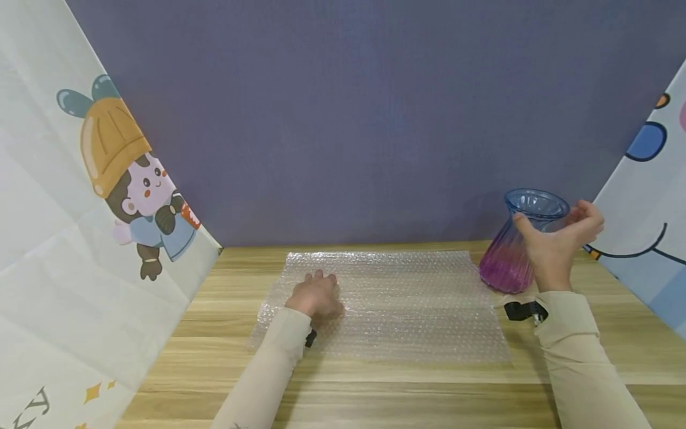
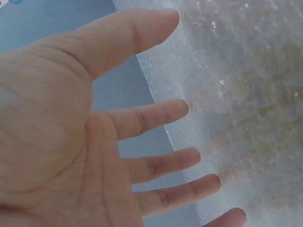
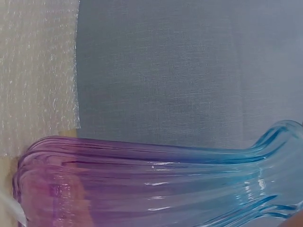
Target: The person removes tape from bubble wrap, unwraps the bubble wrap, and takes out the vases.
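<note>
A ribbed glass vase (image 1: 506, 256), blue at its flared rim and purple at its base, is at the right of the table. My right hand (image 1: 554, 253) holds it by the neck, thumb on the near side; the vase partly hides the fingers. The right wrist view shows the vase (image 3: 151, 184) lying across the bottom of the picture. A clear sheet of bubble wrap (image 1: 407, 304) is spread flat on the table left of the vase. Over its left part is my left hand (image 1: 316, 295), fingers extended; the left wrist view shows this hand (image 2: 94, 127) with spread fingers beside the bubble wrap.
The wooden table (image 1: 375, 393) ends at a grey-purple back panel (image 1: 348, 131). White panels with cartoon prints stand on the left (image 1: 48, 196) and on the right (image 1: 643, 202), close to the right hand.
</note>
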`<state>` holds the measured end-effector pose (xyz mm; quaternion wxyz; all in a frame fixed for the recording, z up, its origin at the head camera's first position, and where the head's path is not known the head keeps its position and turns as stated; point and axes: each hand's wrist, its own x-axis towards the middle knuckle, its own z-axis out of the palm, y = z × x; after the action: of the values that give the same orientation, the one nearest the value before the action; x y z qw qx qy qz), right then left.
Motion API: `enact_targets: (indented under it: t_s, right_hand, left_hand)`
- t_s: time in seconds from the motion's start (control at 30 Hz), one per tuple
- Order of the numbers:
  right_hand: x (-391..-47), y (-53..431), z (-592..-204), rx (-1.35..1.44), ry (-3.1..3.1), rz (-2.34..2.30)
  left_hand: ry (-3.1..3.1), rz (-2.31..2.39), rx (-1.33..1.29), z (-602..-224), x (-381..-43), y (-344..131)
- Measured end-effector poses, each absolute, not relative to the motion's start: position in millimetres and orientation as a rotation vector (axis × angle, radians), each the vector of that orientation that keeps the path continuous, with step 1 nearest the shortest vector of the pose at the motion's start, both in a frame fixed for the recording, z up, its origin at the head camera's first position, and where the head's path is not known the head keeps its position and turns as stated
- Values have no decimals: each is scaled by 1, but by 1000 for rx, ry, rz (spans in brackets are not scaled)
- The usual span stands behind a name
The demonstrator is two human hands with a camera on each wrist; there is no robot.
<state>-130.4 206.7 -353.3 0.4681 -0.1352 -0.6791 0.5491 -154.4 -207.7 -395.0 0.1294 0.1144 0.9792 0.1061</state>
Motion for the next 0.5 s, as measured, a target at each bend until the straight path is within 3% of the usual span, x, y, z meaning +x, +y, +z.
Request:
enact_targets:
  t_s: [0.5]
  right_hand:
    - [-113, 183, -325, -141, -1502, 1187]
  left_hand:
    - [3010, 442, 359, -392, -159, -209]
